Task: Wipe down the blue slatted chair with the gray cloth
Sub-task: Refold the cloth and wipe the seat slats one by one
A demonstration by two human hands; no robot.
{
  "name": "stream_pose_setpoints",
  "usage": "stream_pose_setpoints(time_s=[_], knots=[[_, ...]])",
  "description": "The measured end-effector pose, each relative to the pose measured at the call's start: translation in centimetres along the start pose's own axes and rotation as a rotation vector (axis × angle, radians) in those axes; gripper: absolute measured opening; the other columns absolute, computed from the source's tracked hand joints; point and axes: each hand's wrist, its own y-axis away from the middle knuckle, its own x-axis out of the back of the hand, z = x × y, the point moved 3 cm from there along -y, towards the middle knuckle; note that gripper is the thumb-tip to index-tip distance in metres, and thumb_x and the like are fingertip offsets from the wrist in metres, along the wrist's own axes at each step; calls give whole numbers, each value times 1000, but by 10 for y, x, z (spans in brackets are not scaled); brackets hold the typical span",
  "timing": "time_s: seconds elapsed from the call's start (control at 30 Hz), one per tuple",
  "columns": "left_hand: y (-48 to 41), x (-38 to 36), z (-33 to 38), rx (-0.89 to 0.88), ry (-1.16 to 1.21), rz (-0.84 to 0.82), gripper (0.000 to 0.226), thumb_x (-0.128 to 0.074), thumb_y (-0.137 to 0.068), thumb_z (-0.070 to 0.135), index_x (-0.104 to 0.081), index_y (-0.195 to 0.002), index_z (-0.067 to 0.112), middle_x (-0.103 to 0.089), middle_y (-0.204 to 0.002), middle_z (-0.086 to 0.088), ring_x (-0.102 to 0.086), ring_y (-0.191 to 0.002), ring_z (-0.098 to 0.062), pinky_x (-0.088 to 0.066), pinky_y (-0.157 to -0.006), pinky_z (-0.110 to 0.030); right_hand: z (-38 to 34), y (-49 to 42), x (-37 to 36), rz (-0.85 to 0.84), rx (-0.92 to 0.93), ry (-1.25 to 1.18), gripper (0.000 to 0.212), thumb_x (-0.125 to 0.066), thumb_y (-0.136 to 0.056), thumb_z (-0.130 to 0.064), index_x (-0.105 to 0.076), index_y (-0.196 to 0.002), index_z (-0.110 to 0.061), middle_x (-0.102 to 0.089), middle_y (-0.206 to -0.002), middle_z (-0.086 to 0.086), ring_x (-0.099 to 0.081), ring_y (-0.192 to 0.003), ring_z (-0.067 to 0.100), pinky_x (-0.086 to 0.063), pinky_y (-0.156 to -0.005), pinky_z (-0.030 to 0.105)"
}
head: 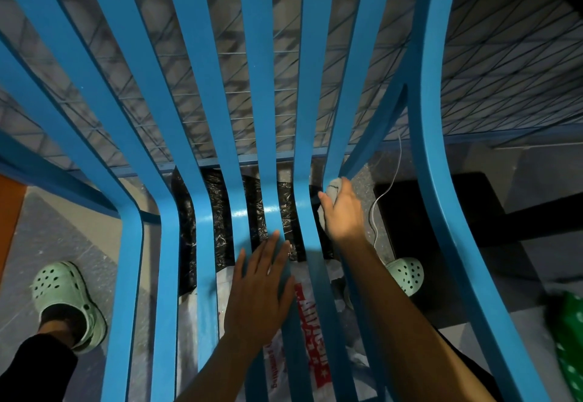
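Wiping apparently mid-course: right hand (344,211) clutches crumpled gray cloth (333,186) under its fingers against blue painted slatted chair (202,86); left hand (262,286) beside it, flat on seat slats; slats leftward likely remain.

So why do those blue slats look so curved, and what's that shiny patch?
Head view: the wide-angle lens exaggerates the curve of the blue slatted chair; head view again: light glints off the slats' bend just beyond the left hand; its upper right corner falls dark.
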Motion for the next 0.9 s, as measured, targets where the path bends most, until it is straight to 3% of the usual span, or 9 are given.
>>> stream_pose_setpoints(time_s=[0.17, 0.27, 0.33, 0.4, 0.5, 0.6, 0.9], knots=[[0, 0, 0, -5, -5, 16, 61, -16, -101, 53, -22, -154, 22, -13, -163, 1, -18, -149, -18, -6, -120, -46, 10, 10, -3, 14, 3, 36, 44, -55, -95, -35, -43, -130, -11, -59, -121, 18, -58, -107, 38, -48, -88, 44], [-1, 0, 0, -8, 3, 17, 61, -21, -100, 51, -23, -154, 21, -16, -162, -1, -22, -148, -19, -11, -120, -50, 21, 42, 1, 27, 20, 24, 42, -55, -95, -32, -45, -130, -14, -58, -114, 12, -60, -98, 30, -46, -74, 33], [-2, 3, 0, -8, 15, 17, 63, -20, -100, 53, -26, -153, 20, -19, -162, -2, -24, -147, -19, -14, -119, -52, 27, 69, 7, 31, 6, -12, 29, -54, -93, -34, -47, -119, -23, -58, -105, 4, -61, -90, 22, -47, -69, 32], [0, 6, 1, -13, 36, 23, 63, -21, -99, 54, -29, -152, 21, -21, -161, 0, -26, -146, -18, -15, -119, -54, 38, 101, 15, 0, -8, -37, 19, -47, -92, -42, -45, -104, -28, -55, -97, 1, -61, -83, 20, -53, -67, 39], [1, 10, 4, -15, 13, 33, 62, -22, -99, 54, -33, -150, 21, -23, -160, 1, -31, -143, -18, -20, -118, -54, 62, 155, 25, -80, -84, -51, 37, -33, -94, -58, -40, -120, -33, -54, -111, 0, -62, -94, 18, -56, -76, 46], [3, 9, 3, -7, -41, 32, 62, -22, -99, 54, -37, -149, 19, -25, -160, -1, -36, -141, -19, -24, -117, -52, 91, 201, 31, -168, -182, 135, 51, -40, -98, -44, -24, -144, -30, -48, -134, 3, -56, -114, 19, -48, -92, 33], [3, 5, 3, -40, -59, 68, 57, -48, -97, 39, -36, -149, 17, -26, -160, -4, -34, -143, -25, -20, -117, -53, 117, 266, 42, -116, -256, 158, 55, -45, -100, -30, -23, -150, -23, -40, -142, 6, -53, -122, 18, -44, -102, 29]])
